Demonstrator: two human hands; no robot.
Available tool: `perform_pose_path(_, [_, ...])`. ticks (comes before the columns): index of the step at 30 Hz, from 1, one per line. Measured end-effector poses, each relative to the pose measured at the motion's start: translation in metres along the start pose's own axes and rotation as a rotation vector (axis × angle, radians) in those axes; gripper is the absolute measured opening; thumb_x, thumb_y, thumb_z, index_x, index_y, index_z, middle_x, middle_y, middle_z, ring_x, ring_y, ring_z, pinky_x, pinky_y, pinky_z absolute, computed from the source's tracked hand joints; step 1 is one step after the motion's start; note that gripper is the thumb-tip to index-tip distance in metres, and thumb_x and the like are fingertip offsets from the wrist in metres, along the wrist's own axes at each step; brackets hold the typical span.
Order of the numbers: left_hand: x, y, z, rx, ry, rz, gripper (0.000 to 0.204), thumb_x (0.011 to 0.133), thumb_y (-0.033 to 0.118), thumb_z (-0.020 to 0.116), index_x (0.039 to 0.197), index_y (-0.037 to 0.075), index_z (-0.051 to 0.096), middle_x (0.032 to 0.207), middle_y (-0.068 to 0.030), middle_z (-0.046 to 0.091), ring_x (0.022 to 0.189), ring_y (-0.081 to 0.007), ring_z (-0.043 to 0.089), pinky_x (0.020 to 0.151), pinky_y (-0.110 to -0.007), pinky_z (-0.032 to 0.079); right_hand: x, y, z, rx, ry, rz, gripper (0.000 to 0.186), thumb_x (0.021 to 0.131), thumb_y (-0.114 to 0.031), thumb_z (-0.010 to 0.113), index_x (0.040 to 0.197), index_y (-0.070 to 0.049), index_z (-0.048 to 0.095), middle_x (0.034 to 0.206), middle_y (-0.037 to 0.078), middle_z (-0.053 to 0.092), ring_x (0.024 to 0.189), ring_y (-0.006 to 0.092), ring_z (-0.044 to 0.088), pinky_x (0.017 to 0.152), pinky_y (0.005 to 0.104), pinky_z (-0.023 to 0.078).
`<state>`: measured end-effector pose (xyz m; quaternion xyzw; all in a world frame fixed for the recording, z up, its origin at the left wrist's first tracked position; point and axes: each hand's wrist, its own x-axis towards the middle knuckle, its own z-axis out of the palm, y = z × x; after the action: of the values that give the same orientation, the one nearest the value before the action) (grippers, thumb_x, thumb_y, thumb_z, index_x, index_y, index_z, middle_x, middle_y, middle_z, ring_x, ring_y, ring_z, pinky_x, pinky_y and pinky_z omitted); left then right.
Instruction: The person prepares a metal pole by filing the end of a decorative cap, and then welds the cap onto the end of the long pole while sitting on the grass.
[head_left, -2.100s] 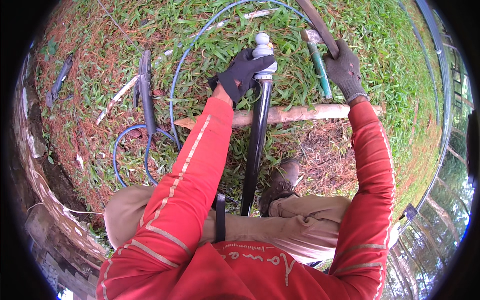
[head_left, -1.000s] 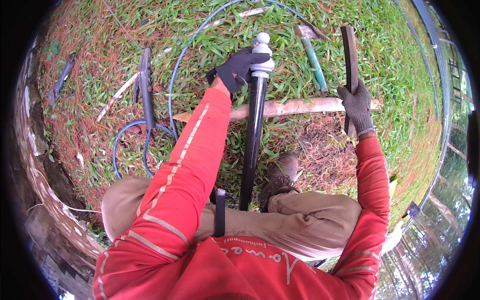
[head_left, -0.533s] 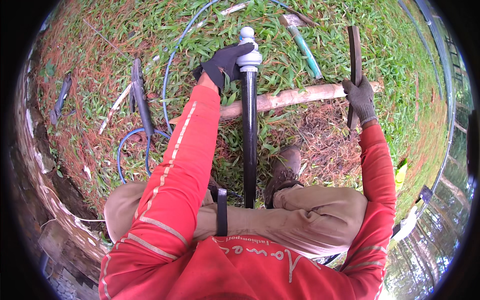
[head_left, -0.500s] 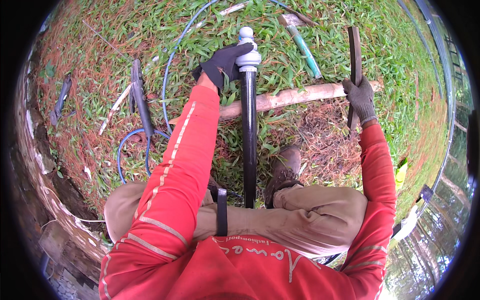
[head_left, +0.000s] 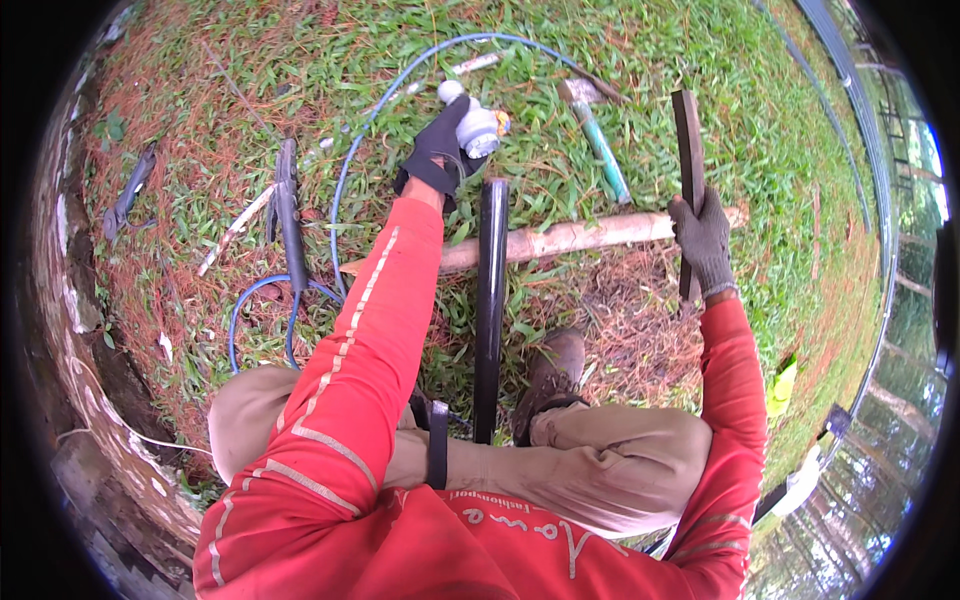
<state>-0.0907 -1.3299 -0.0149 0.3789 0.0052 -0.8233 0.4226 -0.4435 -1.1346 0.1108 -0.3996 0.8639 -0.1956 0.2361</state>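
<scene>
Left hand (head_left: 437,145), in a black glove, is closed around a pale grey knobbed fitting (head_left: 478,133) with a round ball at its upper end and a small yellow-orange patch on its right side. The fitting is held tilted, just above and apart from the upper end of a glossy black tube (head_left: 491,280), which runs down the middle of the view to the person's legs. Right hand (head_left: 705,240), in a dark grey knitted glove, grips a dark, narrow bar (head_left: 690,150) near its lower part, well to the right of the tube, with most of the bar's length extending above the fist. Behind the tube, a peeled wooden pole (head_left: 590,235) lies crosswise on the grass (head_left: 640,50). Between the fitting and the bar lies a hammer-like tool with a blue-green handle (head_left: 603,150). To the left, a blue hose (head_left: 343,180) curves around near a dark, long-handled tool (head_left: 292,220) and a pale stick (head_left: 235,230). Below are red sleeves (head_left: 370,320), tan trousers (head_left: 590,460) and a brown boot (head_left: 553,370) beside the tube.
</scene>
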Motion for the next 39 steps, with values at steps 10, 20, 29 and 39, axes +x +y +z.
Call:
perform_pose_path(10, [-0.044,0.030,0.086,-0.470,-0.357,0.146,0.050,0.095,0.044,0.069,0.130,0.009,0.061,0.121,-0.0255,0.067,0.116,-0.0557,0.067,0.103,-0.074,0.057,-0.093,-0.194,-0.011,0.124,-0.247,-0.578,0.073,0.103,-0.011,0.061,0.166,0.006,0.027,0.122,0.035,0.069,0.101,0.0419,0.077,0.088,0.0488,0.061])
perform_pose_path(20, [-0.071,0.040,0.134,-0.504,-0.749,0.262,0.019,0.095,0.032,0.069,0.097,0.013,0.070,0.087,-0.0071,0.074,0.086,-0.0315,0.075,0.077,-0.042,0.065,-0.152,-0.236,-0.014,-0.175,-0.189,-0.963,0.076,0.106,-0.003,0.055,0.172,0.008,0.017,0.159,0.036,0.050,0.131,0.0438,0.068,0.105,0.0428,0.055])
perform_pose_path(29, [-0.097,0.041,0.140,-0.593,-0.695,-0.068,0.034,0.101,0.048,0.067,0.110,0.015,0.072,0.097,-0.0093,0.077,0.085,-0.0306,0.074,0.089,-0.049,0.064,-0.190,-0.247,-0.025,-0.200,-0.164,-0.745,0.074,0.103,-0.001,0.060,0.169,0.009,0.025,0.148,0.038,0.057,0.129,0.0490,0.065,0.104,0.0473,0.054])
perform_pose_path(39, [-0.110,0.036,0.143,-0.603,-0.607,-0.180,0.031,0.102,0.044,0.071,0.123,0.022,0.065,0.116,-0.0087,0.072,0.107,-0.0335,0.071,0.095,-0.062,0.059,-0.197,-0.239,-0.032,-0.274,0.030,-0.828,0.076,0.103,0.000,0.060,0.169,0.008,0.023,0.131,0.037,0.061,0.111,0.0532,0.070,0.091,0.0514,0.059])
